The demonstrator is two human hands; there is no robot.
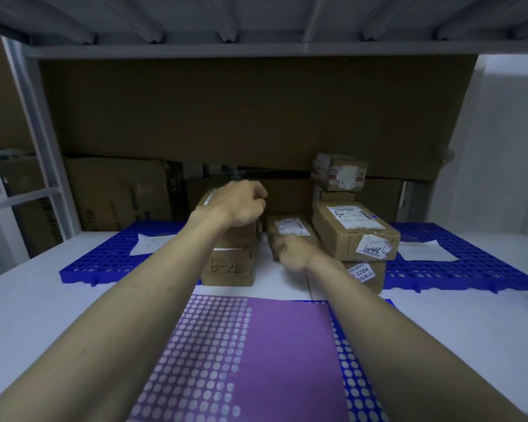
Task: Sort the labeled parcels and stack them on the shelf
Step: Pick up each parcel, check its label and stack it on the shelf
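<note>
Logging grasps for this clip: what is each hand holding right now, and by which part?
Left hand grips the top of the upper left parcel. Right hand is on the near end of the middle parcel; blurred, grip uncertain.

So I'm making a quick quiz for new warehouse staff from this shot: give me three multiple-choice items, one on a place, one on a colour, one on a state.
1. Where is the brown cardboard box marked "6-2"?
A. at the bottom of the left stack
B. on top of the right stack
C. on the purple mat

2. What colour are the perforated plastic pallets beside the stacks?
A. green
B. blue
C. red

3. What is the left hand doing?
A. hanging idle
B. resting on the top box of the left stack
C. lifting a paper sheet

Answers: 1 A, another box sits on it; 2 B, both are bright blue; 3 B, it lies on that box, fingers curled over its far edge.
</note>
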